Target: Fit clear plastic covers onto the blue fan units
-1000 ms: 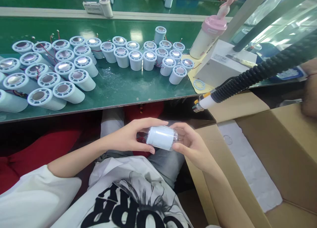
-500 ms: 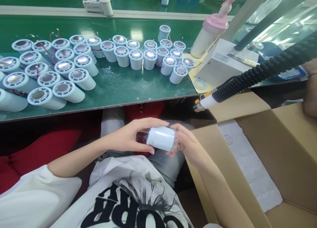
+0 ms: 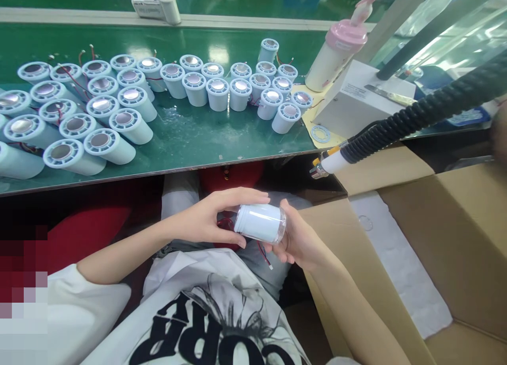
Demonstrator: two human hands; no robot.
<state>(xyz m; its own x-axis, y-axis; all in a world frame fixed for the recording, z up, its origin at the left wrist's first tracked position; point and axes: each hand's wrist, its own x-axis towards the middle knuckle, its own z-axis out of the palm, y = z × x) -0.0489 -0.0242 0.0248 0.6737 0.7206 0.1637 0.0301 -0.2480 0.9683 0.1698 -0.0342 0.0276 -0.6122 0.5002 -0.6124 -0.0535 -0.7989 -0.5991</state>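
Note:
Held over my lap is a light-blue cylinder (image 3: 259,222) in a clear plastic sleeve, lying nearly level. My left hand (image 3: 216,217) grips its left part, with the thumb below and the fingers above. At the clear right end, my right hand (image 3: 299,235) has its thumb up beside the rim and its fingers curled underneath. Thin red and black wires (image 3: 263,253) with a small white connector hang below the cylinder. Part of the left end is hidden by my left hand.
Several similar light-blue cylinders (image 3: 129,126) stand on the green bench (image 3: 190,143). To the right are a pink-lidded bottle (image 3: 336,53), a grey-white box-shaped base (image 3: 352,98), a black corrugated hose (image 3: 396,127) and an open cardboard box (image 3: 467,227).
My right hand's fingers have loosened and shifted down around the clear end, with the thumb now raised. The wires with the white connector have come into view below. My left hand stays nearly still.

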